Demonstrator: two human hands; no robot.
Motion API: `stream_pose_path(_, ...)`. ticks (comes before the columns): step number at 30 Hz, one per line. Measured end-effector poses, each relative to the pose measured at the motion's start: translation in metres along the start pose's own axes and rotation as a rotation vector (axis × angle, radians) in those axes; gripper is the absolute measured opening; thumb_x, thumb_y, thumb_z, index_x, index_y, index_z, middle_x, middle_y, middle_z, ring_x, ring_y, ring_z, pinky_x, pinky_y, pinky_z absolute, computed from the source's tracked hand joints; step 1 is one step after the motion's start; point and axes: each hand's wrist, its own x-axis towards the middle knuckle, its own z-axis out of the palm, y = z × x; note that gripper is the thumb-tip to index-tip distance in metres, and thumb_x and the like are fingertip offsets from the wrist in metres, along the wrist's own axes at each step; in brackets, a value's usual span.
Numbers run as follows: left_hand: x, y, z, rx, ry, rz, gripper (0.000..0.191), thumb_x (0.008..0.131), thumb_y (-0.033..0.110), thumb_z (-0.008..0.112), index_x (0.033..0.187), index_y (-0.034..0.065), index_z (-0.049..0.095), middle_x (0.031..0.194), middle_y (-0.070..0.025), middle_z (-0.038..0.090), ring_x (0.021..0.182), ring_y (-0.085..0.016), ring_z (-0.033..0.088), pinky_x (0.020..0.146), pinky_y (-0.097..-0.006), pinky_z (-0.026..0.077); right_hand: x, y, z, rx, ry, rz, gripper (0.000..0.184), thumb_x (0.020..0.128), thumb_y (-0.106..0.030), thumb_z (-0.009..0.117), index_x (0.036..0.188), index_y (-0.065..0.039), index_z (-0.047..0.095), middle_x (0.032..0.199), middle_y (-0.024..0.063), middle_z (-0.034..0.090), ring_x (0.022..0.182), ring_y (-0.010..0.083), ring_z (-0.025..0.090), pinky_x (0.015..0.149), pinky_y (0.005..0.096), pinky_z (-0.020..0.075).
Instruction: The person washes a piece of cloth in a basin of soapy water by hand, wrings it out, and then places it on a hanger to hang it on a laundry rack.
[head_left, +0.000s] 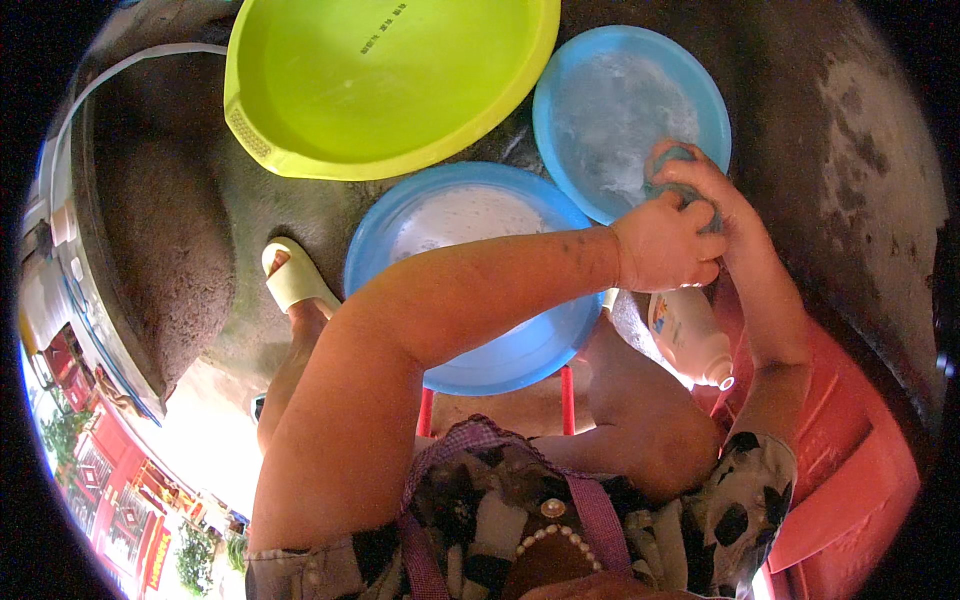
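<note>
Both hands grip one dark blue-green wet cloth (701, 210) above the right front rim of a light blue basin (553, 142). My left hand (667, 240) reaches across my body and is closed on the nearer part of the cloth. Just beyond it, my right hand (694, 176) is curled around the farther part. Greyish, sudsy water (622, 112) fills this basin. A second blue basin (517, 375), holding whitish foam, stands in front of me, partly hidden by my left forearm. Below my hands a pale plastic bottle (686, 334) bears a label.
A large yellow-green tub (360, 161) with clear water stands at the far left. A red plastic chair or stool (832, 480) is at my right. Red legs (568, 397) show under the nearer basin. A pale hose (150, 52) curves along the left, over wet concrete floor (300, 202).
</note>
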Motion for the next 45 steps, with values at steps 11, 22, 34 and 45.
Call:
stream_pose_path(11, -0.039, -0.015, -0.049, -0.124, 0.098, 0.009, 0.011, 0.06, 0.021, 0.056, 0.07, 0.0187, 0.053, 0.077, -0.0003, 0.045, 0.079, -0.023, 0.046, 0.058, -0.0354, 0.041, -0.018, -0.012, 0.051, 0.086, 0.174, 0.027, 0.035, 0.067, -0.017, 0.064, 0.098, -0.003, 0.056, 0.093, 0.0078, 0.056, 0.086, 0.0149, 0.053, 0.075, 0.0266, 0.0434)
stream_pose_path(22, -0.165, -0.136, -0.28, -0.669, 1.157, -1.213, 0.018, 0.078, 0.012, 0.057, 0.091, 0.0018, 0.051, 0.084, -0.0061, 0.051, 0.077, -0.015, 0.049, 0.069, -0.0292, 0.044, 0.027, -0.137, 0.112, -0.567, 0.362, -1.039, 0.039, 0.085, -0.022, 0.05, 0.12, -0.006, 0.044, 0.121, 0.0138, 0.046, 0.112, 0.0213, 0.043, 0.096, 0.0314, 0.0313)
stream_pose_path(34, -0.197, -0.163, -0.222, -1.02, 0.959, -1.572, 0.034, 0.082, 0.015, 0.052, 0.113, 0.0085, 0.043, 0.11, -0.0068, 0.044, 0.094, -0.02, 0.043, 0.074, -0.0364, 0.046, 0.208, -0.078, 0.25, -1.473, 0.349, -0.345, 0.071, 0.071, -0.042, 0.064, 0.131, -0.024, 0.029, 0.141, 0.0106, 0.013, 0.123, 0.035, 0.028, 0.097, 0.0502, 0.029)
stream_pose_path(45, -0.198, -0.187, -0.173, -1.138, 0.828, -2.001, 0.055, 0.083, 0.038, 0.049, 0.13, 0.0183, 0.03, 0.135, -0.0072, 0.027, 0.119, -0.033, 0.029, 0.091, -0.0606, 0.028, 0.215, -0.063, 0.238, -1.183, -0.005, -0.113, 0.057, 0.069, -0.025, 0.066, 0.116, 0.001, 0.047, 0.113, 0.0167, 0.053, 0.106, 0.0299, 0.049, 0.086, 0.0366, 0.0405)
